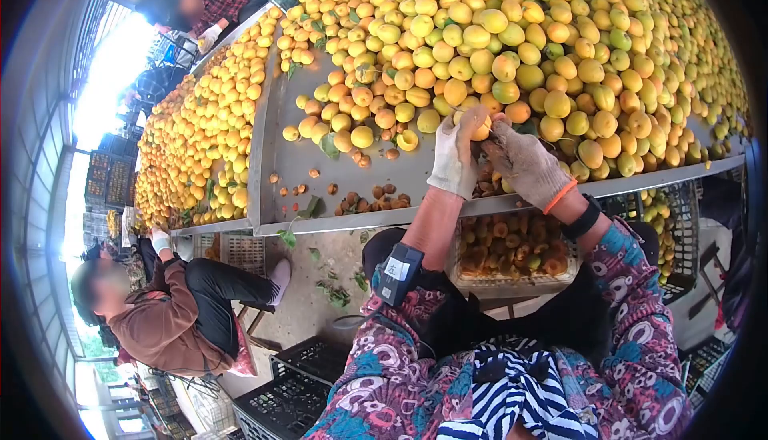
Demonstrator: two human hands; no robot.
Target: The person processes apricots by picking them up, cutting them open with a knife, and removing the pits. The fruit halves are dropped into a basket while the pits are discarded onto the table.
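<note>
My left hand, in a white glove, is closed around a yellow-orange apricot just above the front edge of the metal table. My right hand, in a grey-brown stained glove with an orange cuff, meets it there with fingers bent in against the fruit. Whether the right fingers pinch anything small is hidden. Beyond both hands rises a large heap of whole apricots. Loose brown pits lie on the tabletop left of my left hand, and an opened apricot half rests near the heap.
Below the table edge a crate holds opened apricot halves. A metal divider separates another apricot heap on the left. One person in brown sits there; another in plaid works farther back. Black crates stand on the floor.
</note>
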